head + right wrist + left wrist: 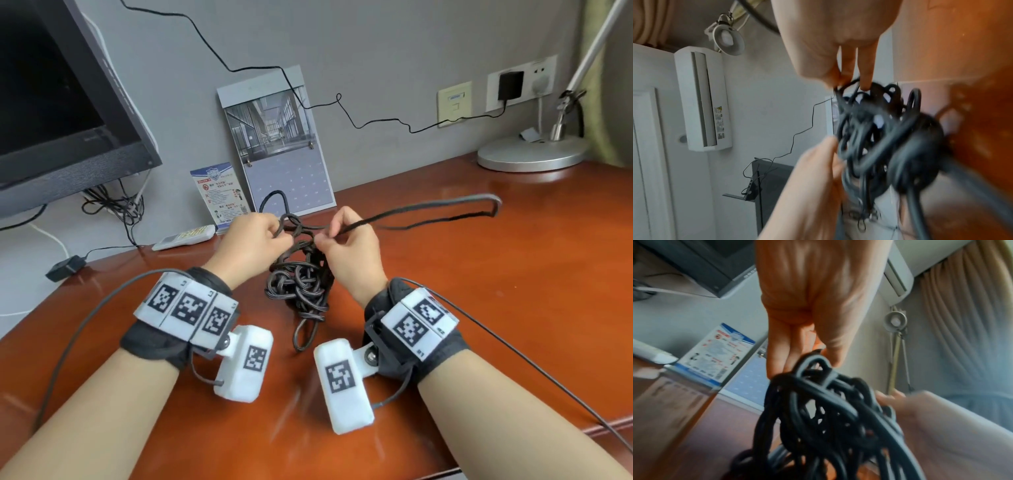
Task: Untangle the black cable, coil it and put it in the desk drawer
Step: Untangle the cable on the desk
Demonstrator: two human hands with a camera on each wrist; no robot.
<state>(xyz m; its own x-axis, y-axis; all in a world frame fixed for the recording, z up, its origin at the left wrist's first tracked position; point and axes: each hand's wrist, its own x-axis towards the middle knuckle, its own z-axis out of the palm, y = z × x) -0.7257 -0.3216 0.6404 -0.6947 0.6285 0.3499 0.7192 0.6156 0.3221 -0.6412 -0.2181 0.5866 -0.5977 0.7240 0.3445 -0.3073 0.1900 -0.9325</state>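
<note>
A knotted black cable (301, 281) hangs in a tangled bunch above the red-brown desk (479, 291), its lowest loop reaching the desktop. My left hand (255, 236) pinches the top of the knot from the left. My right hand (346, 236) grips a strand at the knot's right, and a long doubled loop (445, 212) runs from it out to the right, held in the air. In the left wrist view my fingers (793, 353) hold the cable bunch (828, 418). In the right wrist view, blurred, my fingertips (865, 78) hook a loop of the cable (879, 138). No drawer is in view.
A monitor (58, 109) stands at the back left with cords and a small black adapter (65, 269) beneath. A calendar (281, 147), a blue leaflet (219, 195) and a white remote (185, 236) lie along the wall. A lamp base (531, 154) sits at the back right.
</note>
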